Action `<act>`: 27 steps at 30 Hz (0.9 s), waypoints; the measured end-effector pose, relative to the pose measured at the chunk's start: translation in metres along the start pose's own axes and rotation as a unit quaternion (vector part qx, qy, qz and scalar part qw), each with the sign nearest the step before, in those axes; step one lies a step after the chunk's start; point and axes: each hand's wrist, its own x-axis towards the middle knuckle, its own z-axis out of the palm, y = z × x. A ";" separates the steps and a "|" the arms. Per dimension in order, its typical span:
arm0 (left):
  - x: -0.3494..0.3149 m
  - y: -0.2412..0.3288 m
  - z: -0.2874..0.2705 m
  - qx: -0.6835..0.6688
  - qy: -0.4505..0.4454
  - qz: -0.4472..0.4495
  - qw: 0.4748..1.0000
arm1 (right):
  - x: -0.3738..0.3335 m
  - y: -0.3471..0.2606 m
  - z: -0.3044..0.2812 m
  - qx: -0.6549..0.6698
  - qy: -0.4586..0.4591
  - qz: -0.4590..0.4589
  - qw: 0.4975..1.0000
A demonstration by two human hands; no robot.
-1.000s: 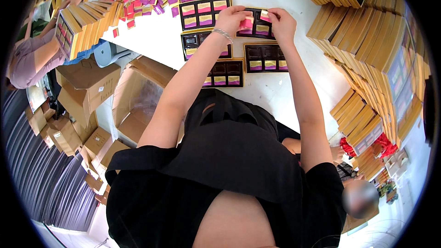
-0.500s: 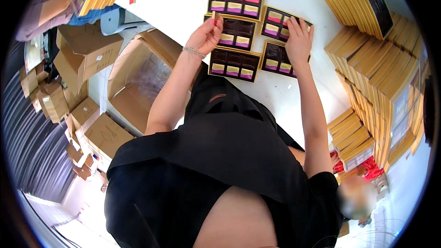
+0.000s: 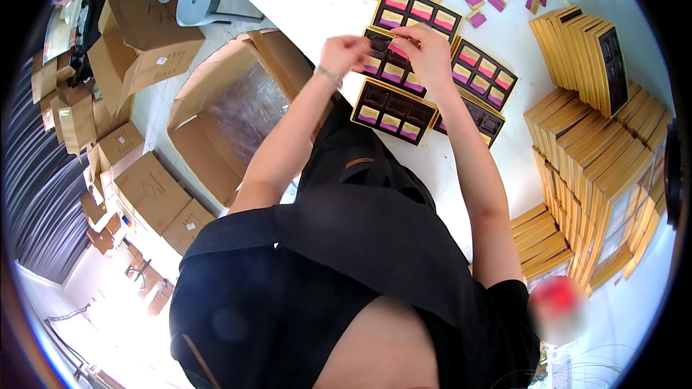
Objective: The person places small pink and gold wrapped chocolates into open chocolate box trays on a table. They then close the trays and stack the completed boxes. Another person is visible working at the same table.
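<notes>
Both hands meet over the middle tray [image 3: 389, 65] on the white desk [image 3: 317, 7]. The left hand [image 3: 344, 50] has its fingers pressed together in a pinch; the right hand [image 3: 427, 50] curls over the tray's slots. Best to seat each small packet square in its slot before letting go. What either grip pinches is hidden behind the fingers, too small to tell.

Dark compartmented tray [image 3: 389, 65], gold-edged, partly filled, flat on table
</notes>
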 end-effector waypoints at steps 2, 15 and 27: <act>0.039 -0.009 -0.027 0.097 0.119 0.071 0.986 | 0.004 0.011 0.018 -0.089 0.014 -0.038 0.995; 0.151 0.040 0.001 0.437 0.166 0.389 0.794 | -0.009 0.037 0.070 -0.214 0.104 -0.238 0.942; 0.219 0.112 -0.049 0.490 0.246 0.441 0.711 | 0.011 0.026 0.057 -0.205 0.079 -0.237 0.946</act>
